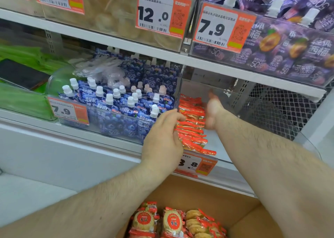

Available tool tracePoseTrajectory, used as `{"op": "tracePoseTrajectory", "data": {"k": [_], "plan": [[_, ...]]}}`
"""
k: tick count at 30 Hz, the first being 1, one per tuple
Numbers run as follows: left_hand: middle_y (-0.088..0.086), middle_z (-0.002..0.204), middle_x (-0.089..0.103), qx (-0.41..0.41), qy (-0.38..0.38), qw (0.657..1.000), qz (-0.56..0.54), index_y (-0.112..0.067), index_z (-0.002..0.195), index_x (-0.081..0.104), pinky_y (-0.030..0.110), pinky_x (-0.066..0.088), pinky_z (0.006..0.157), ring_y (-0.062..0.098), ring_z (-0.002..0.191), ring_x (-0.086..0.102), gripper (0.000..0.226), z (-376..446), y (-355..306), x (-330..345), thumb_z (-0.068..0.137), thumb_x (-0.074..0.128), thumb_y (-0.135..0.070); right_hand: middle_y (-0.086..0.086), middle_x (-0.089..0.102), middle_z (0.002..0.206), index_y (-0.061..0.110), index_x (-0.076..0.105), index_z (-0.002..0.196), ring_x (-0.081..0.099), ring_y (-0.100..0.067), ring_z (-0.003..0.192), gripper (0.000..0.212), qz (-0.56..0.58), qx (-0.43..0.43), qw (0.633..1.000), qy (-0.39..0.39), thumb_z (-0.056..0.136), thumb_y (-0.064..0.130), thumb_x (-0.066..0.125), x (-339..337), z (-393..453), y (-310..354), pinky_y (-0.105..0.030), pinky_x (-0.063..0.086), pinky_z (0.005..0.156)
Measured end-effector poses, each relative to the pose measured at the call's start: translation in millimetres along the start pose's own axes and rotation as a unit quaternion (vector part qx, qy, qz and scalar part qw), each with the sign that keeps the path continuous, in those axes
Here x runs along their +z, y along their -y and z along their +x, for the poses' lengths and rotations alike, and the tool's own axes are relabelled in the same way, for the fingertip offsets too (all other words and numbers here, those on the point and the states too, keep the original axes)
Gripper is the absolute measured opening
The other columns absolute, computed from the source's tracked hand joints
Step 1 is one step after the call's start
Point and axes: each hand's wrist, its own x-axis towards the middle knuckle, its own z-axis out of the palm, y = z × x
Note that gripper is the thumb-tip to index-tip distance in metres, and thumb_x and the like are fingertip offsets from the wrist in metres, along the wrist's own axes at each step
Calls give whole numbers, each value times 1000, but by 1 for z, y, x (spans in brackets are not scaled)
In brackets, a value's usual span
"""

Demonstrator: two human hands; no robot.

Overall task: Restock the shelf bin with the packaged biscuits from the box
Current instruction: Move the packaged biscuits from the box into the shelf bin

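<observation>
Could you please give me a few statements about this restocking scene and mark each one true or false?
1. Both hands are at the biscuit packets in the clear shelf bin. True.
2. The cardboard box is empty. False: biscuit packets in the box still lie in it.
3. The bin to the left holds blue spouted pouches. True.
4. The left hand rests inside the box. False: it is up at the bin, fingers on the left side of the packet row.
5. The price tag above the purple pouches reads 12.0. False: that tag reads 7.9.
6. The right hand is on the right side of the packet row. True.
</observation>
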Motion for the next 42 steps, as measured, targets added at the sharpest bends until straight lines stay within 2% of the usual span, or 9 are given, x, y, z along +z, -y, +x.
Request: {"op": "tracePoseTrajectory", "data": {"k": [4, 8, 11, 14, 17, 21, 25, 34, 42], "plan": [[-17, 133, 46, -2, 14, 1000, 1, -29, 116, 54, 35, 45, 101, 4, 120, 47, 39, 1, 0, -2, 91, 50, 0, -20, 72, 104, 4, 54, 116, 71, -35, 92, 85, 23, 1, 1000, 5, 85, 79, 28, -6, -4, -1, -47, 56, 81], [-11, 135, 45, 6, 11, 1000, 17, -22, 128, 54, 32, 40, 106, 2, 122, 42, 43, 1, -2, -6, 90, 53, -2, -16, 60, 129, 9, 47, 130, 53, -33, 123, 85, -82, -4, 995, -49, 86, 77, 24, -17, -13, 0, -56, 28, 112], [-6, 121, 39, 90, -23, 995, 40, -17, 119, 56, 30, 44, 96, 10, 110, 43, 41, -5, -13, -7, 80, 57, -6, -16, 38, 150, 15, 29, 150, 41, -34, 135, 82, -143, -15, 986, -81, 91, 73, 24, -23, -35, -2, -52, 29, 113], [-15, 103, 39, 170, 42, 984, 27, -19, 106, 56, 20, 42, 80, -1, 86, 43, 31, -21, -26, -5, 76, 53, -12, -18, 47, 143, 10, 38, 145, 51, -34, 123, 80, -203, -49, 974, -90, 93, 69, 25, -32, -68, -9, -50, 41, 105], [-7, 100, 48, 220, 69, 972, 44, -18, 101, 57, 25, 45, 76, 6, 88, 49, 26, -32, -25, -3, 75, 49, -19, -22, 56, 129, 14, 35, 146, 62, -39, 104, 81, -297, 0, 953, -66, 91, 73, 24, -40, -96, -15, -48, 49, 93], [-3, 110, 32, 33, -23, 999, -4, -19, 104, 48, 20, 43, 87, 2, 99, 41, 32, -25, -17, -6, 76, 61, -11, -24, 71, 97, 14, 25, 146, 73, -36, 84, 89, -385, 106, 917, 4, 87, 79, 16, -41, -111, -20, -40, 47, 82], [-2, 118, 35, -131, -6, 990, -49, -23, 111, 35, 33, 47, 88, 12, 97, 54, 45, -21, -16, -6, 81, 67, -14, -23, 71, 105, 12, 23, 147, 73, -36, 86, 92, -378, 98, 920, 39, 86, 81, 18, -32, -109, -27, -46, 40, 96], [-6, 118, 51, -116, 36, 991, -60, -29, 113, 34, 36, 51, 88, 11, 105, 55, 49, -27, -13, -7, 81, 69, -16, -19, 73, 99, 19, 29, 144, 73, -33, 88, 90, -397, 79, 913, 59, 83, 83, 14, -24, -107, -30, -48, 32, 99], [-11, 112, 53, -134, 67, 986, -72, -30, 112, 34, 43, 53, 88, 9, 103, 56, 49, -31, -15, -11, 80, 69, -17, -18, 65, 123, 24, 34, 147, 70, -35, 89, 97, -425, 122, 893, 86, 77, 88, 13, -16, -101, -33, -57, 29, 107]]}}
